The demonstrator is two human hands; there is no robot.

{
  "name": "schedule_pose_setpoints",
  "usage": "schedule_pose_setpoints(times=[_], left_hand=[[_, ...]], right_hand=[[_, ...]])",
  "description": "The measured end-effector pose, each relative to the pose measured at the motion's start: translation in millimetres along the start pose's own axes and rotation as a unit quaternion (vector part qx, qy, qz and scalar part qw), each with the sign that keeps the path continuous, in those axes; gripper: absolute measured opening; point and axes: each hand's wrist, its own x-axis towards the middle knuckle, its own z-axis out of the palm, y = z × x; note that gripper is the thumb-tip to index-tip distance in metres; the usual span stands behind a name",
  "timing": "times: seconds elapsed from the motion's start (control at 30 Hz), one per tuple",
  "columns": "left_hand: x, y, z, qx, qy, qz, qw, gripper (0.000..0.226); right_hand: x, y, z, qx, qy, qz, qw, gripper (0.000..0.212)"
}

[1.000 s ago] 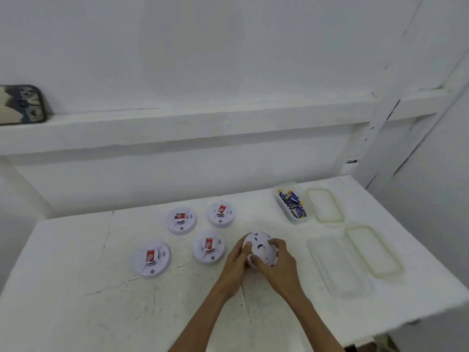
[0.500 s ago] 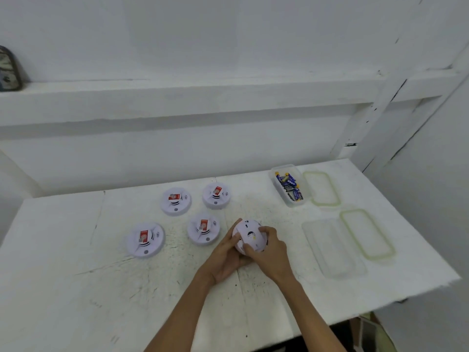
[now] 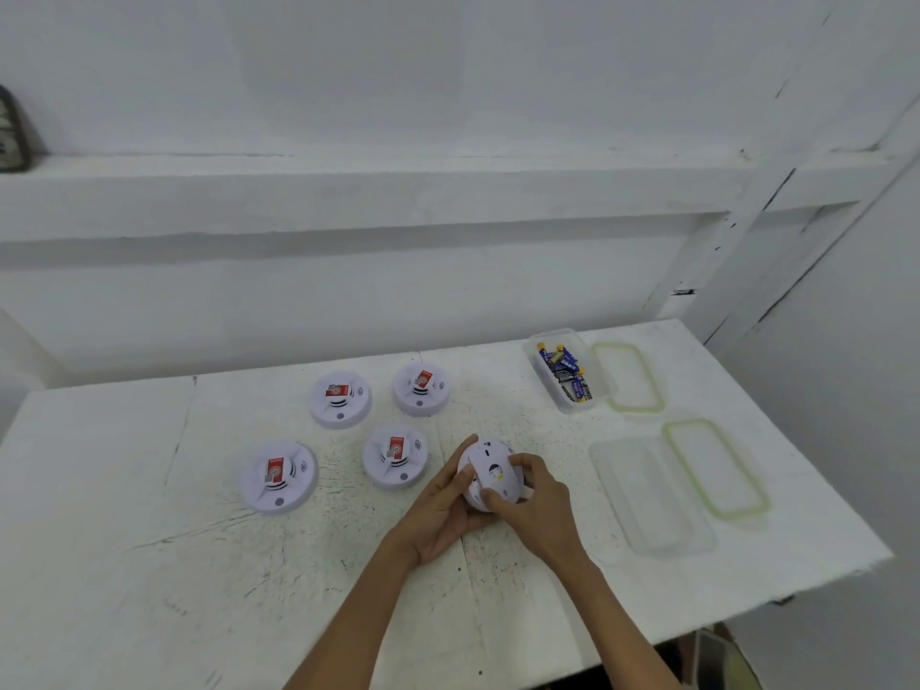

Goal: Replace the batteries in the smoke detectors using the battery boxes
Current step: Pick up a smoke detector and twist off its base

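Toward the person and leftward from the battery box (image 3: 572,408), well apart from it, the smoke detector (image 3: 490,473) is held just above the table (image 3: 149,565), its plain unlabelled side up. The left hand (image 3: 443,510) cups its far-from-box rim with curled fingers, and the right hand (image 3: 535,505) pinches the rim facing the box, thumb on the upturned face. The box lies ahead and rightward of the right hand, its long axis running away from the person, so that hand is nearer and likely best placed to fetch a battery while the left keeps the grip.
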Motion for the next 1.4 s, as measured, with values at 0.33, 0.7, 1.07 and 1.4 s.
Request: schedule_pose_setpoints(times=[0.33,0.7,1.07,1.4], left_hand=[[0.6,4.7,0.7,-0.057,-0.011,-0.024,0.998,0.059],[-0.6,8.5,3.9,-0.014,0.016,0.021,1.0,0.085],[-5.5,9.5,6.5,-0.033,-0.018,0.026,0.999,0.071],[-3.8,7.4,-0.1,-0.026,-0.01,0.043,0.999,0.081]], right_hand=[[9.8,-8.3,-2.0,0.002,-0.052,0.001,0.999,0.064],[15.1,-13.3,-16.0,-0.046,-0.014,-0.037,0.998,0.065],[14.0,-23.5,-4.9,-0.037,-0.024,-0.033,0.998,0.066],[18.9,-25.1,-7.5,-0.047,-0.07,-0.045,0.995,0.068]])
